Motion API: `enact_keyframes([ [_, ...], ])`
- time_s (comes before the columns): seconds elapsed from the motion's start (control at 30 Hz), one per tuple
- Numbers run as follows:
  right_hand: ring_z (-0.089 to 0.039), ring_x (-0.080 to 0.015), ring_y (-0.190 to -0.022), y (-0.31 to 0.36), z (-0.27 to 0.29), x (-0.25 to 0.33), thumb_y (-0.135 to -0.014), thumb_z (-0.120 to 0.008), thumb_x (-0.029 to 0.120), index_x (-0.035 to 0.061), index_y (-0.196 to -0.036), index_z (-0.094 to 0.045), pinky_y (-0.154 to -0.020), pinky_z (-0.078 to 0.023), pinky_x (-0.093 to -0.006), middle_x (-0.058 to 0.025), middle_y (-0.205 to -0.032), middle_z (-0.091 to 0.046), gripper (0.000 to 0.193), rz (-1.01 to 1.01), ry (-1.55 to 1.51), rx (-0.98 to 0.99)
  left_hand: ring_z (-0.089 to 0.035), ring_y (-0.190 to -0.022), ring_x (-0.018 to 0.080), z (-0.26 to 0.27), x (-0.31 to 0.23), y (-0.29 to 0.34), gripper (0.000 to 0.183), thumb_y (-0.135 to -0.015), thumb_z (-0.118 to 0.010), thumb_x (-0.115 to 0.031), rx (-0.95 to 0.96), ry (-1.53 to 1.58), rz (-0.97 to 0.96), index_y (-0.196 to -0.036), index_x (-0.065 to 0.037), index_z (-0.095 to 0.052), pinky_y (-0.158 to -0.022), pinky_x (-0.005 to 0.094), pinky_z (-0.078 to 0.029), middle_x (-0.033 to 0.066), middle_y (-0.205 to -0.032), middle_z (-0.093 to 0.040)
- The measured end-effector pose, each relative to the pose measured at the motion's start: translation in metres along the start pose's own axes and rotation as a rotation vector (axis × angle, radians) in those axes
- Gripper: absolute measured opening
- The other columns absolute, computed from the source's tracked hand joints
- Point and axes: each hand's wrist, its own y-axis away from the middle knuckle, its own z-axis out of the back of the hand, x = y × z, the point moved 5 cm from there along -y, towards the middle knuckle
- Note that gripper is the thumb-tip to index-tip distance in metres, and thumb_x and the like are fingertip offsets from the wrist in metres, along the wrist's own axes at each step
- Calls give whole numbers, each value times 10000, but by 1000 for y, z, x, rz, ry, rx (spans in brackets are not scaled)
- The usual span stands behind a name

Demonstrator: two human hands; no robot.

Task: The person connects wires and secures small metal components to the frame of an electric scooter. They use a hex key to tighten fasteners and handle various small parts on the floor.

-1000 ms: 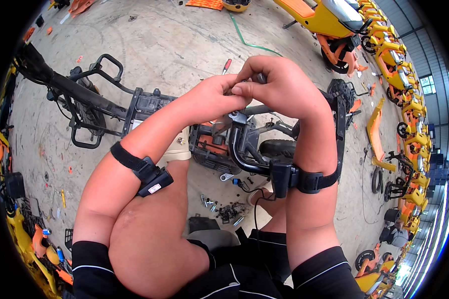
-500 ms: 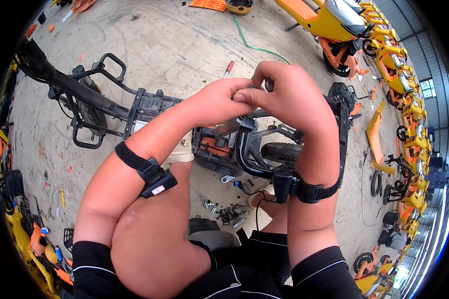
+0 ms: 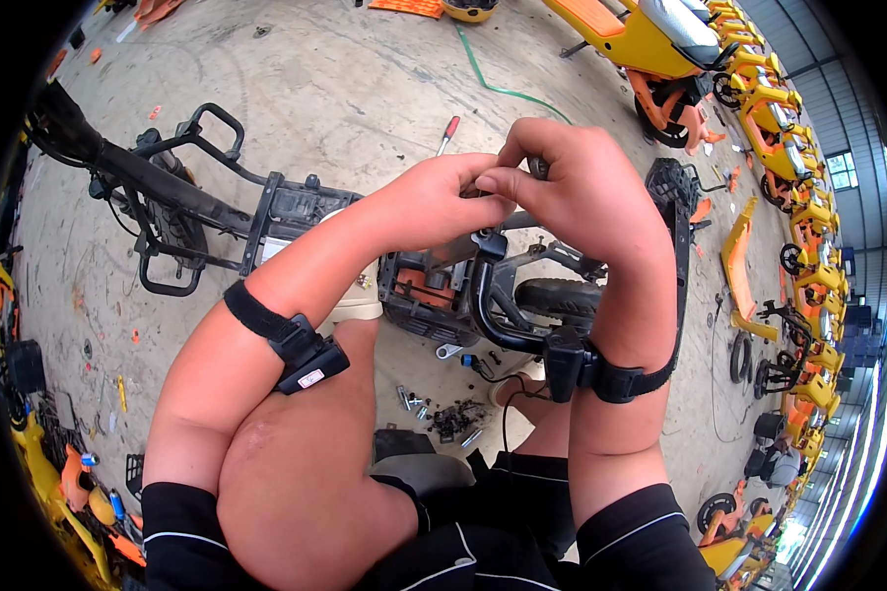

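Observation:
My left hand (image 3: 463,205) and my right hand (image 3: 586,192) meet above the stripped black scooter frame (image 3: 491,320). The right hand's thumb points left across the left hand's fingers, which are pressed together. Inside the curl of my right fingers a small dark part (image 3: 538,167) shows; its kind is hidden. What the left fingers hold, if anything, is covered by the right thumb. Just below the hands is the end of a bent black tube of the frame. A red-handled screwdriver (image 3: 449,130) sits just beyond my left hand.
Between my feet lie a heap of small dark bolts (image 3: 453,422), metal sockets (image 3: 404,398) and a black cable (image 3: 508,424). A wrench (image 3: 449,351) pokes out beside the frame. Yellow scooters (image 3: 650,39) line the right. A yellow body panel (image 3: 739,266) and a green strap (image 3: 503,91) are on the floor.
My right thumb has shifted a little to the right across the left fingers. Both hands stay together over the frame; the view has moved slightly.

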Motion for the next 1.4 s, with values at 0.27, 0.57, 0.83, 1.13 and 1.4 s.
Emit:
enact_keyframes([
  [0.27, -633, -258, -588, -1, 0, 3, -802, -814, 203, 4, -842, -685, -562, -499, -349, -146, -678, -657, 241, 38, 81, -63, -617, -753, 92, 0, 1, -1, 264, -929, -639, -253, 4, -30, -73, -1130, -83, -622, -548, 290, -543, 2, -899, -639],
  [0.57, -672, -365, -700, 1, 2, 3, -804, -764, 325, 35, -867, -706, -641, -527, -436, -164, -737, -688, 303, -105, 34, 46, -585, -935, 66, 0, -7, 3, 252, -913, -643, -73, -17, -31, 7, -1161, -34, -622, -840, 274, -505, 0, -1005, -660],
  [0.83, -616, -255, -636, 1, -2, -1, -821, -782, 230, 19, -885, -698, -607, -503, -368, -135, -718, -675, 235, -6, 17, -7, -560, -922, 57, -1, 0, 2, 210, -950, -629, -99, 11, 51, 11, -1152, -46, -616, -840, 270, -495, -28, -959, -622],
  [1.13, -655, -364, -687, -1, 1, 2, -805, -756, 282, 49, -842, -700, -630, -516, -424, -156, -729, -681, 242, -61, 99, 5, -561, -924, 61, -1, -3, 2, 197, -950, -626, -91, 9, 3, -16, -1142, -45, -624, -837, 265, -491, -27, -982, -620],
  [1.4, -660, -345, -725, 3, -1, -3, -801, -743, 192, 49, -920, -701, -665, -513, -404, -160, -789, -695, 191, -25, -103, 43, -549, -913, 52, -4, 0, 1, 221, -976, -619, -122, 44, 85, -10, -1184, -49, -601, -839, 260, -484, -34, -975, -614],
])
